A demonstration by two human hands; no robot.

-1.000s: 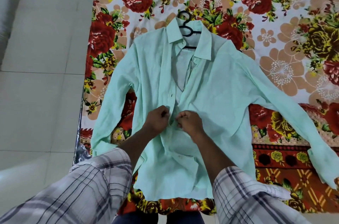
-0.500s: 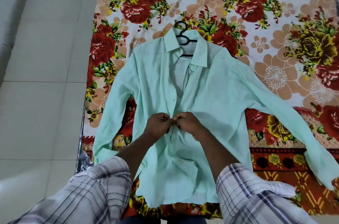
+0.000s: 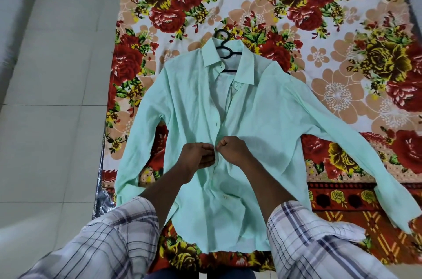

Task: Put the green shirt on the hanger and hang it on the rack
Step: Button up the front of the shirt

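A pale green shirt (image 3: 262, 123) lies face up on a flowered bedsheet (image 3: 342, 27), sleeves spread to both sides. A black hanger (image 3: 225, 50) sits inside it, its hook poking out past the collar; the rest is hidden under the cloth. My left hand (image 3: 197, 156) and my right hand (image 3: 231, 149) meet at the shirt's front placket at mid-chest, each pinching one edge of the cloth. The collar is open and the placket above my hands lies together. No rack is in view.
The bedsheet covers a mattress on the floor. Grey floor tiles (image 3: 52, 95) stretch along the left side. My checked sleeves (image 3: 118, 244) fill the bottom of the view.
The view has shifted down over the shirt. My hands have stayed together at the placket and drawn slightly closer to each other.
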